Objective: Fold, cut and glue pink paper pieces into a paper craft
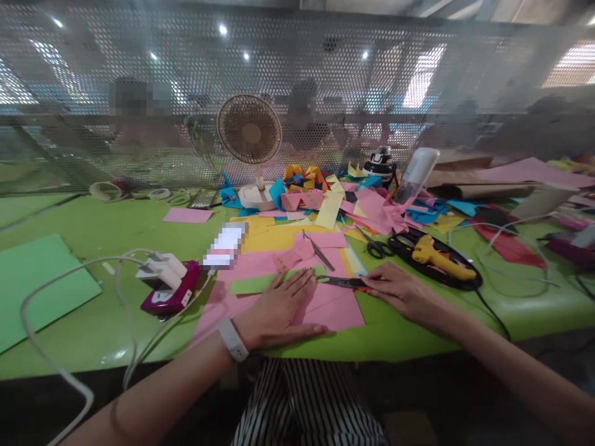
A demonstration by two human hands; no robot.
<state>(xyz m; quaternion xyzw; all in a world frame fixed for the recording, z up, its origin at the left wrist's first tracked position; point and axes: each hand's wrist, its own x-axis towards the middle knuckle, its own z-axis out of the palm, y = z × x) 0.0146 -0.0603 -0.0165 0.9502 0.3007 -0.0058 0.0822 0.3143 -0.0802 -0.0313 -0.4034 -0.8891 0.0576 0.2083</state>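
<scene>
The left hand (283,306) covers part of a narrow light-green paper strip (251,285), so the strip's full outline is hidden. The right hand (402,288) hides the near end of a slim black cutter-like tool with a bit of red (341,282); its exact kind is hard to make out. A smartphone's screen (226,244) is blurred out, and a large mint-green paper sheet (41,291) is cut off at the left edge. People behind the grey perforated metal screen (186,56) show only dimly.

The table (395,337) has a glossy lime-green top. Toward its back stand a beige round desk fan (250,130) and a heap of folded coloured paper (381,210); at the right, a yellow glue gun (439,259) lies in a black oval tray (411,240).

The strip lies flat over pink paper sheets (344,313) in front of the person. The left hand rests palm down, thumb spread away from the fingers, fingertips on the strip. The right hand pinches the tool, whose far end reaches the strip's right end.
</scene>
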